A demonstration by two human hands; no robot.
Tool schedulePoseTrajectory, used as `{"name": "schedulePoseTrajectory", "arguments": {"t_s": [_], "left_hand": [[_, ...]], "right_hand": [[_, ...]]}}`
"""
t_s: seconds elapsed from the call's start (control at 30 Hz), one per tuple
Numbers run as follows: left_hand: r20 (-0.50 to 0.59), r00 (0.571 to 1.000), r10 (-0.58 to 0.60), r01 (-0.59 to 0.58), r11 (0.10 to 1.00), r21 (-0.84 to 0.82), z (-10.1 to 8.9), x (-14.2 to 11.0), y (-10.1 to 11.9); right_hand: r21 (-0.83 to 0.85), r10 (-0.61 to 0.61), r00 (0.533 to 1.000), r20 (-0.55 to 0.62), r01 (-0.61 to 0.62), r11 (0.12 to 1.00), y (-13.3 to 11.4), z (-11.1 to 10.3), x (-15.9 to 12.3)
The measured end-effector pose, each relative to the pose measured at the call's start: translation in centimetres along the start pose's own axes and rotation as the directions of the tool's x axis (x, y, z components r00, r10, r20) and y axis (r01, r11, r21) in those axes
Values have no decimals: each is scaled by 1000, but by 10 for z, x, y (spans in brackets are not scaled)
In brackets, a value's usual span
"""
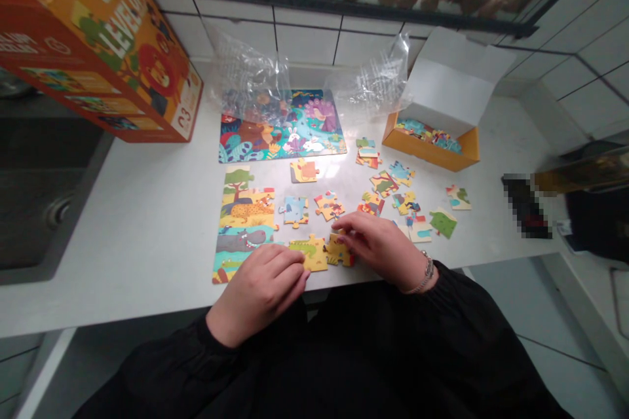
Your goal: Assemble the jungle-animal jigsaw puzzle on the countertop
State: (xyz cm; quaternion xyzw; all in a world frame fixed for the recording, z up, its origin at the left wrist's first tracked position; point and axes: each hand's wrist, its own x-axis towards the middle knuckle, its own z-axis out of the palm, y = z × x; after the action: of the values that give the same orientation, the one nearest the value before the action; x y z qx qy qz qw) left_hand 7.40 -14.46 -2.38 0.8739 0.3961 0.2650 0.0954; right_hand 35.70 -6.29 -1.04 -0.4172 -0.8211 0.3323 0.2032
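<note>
Toward counter (162, 298) front edge: animal strip (246, 213) lies joined, loose pieces (443, 222) remain; right hand (381, 245) pinches yellow piece (339, 254), left hand (263, 283) grip indeterminable.

From near above, the head camera faces forward and down over the counter (162, 222).

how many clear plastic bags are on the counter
2. One plastic bag lies over the back left of the dark assembled puzzle; the other bag sits between that puzzle and the open box. Any tucked underneath would be hidden.
</note>
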Motion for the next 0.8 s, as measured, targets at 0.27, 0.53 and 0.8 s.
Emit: {"name": "schedulePoseTrajectory", "arguments": {"t_s": [0.27,0.53,0.8], "left_hand": [[1,1000,2,-2,1000,-18,3,-3,-2],[-2,1000,-5,5,1000,-6,1,-1,0],[-10,1000,-24,24,1000,9,-1,1,4]], "right_hand": [[-78,26,961,-276,-49,996,0,-12,-28],[-235,-170,982,-79,147,961,-1,24,-38],[-179,-177,971,-159,148,973,2,30,-36]]}}
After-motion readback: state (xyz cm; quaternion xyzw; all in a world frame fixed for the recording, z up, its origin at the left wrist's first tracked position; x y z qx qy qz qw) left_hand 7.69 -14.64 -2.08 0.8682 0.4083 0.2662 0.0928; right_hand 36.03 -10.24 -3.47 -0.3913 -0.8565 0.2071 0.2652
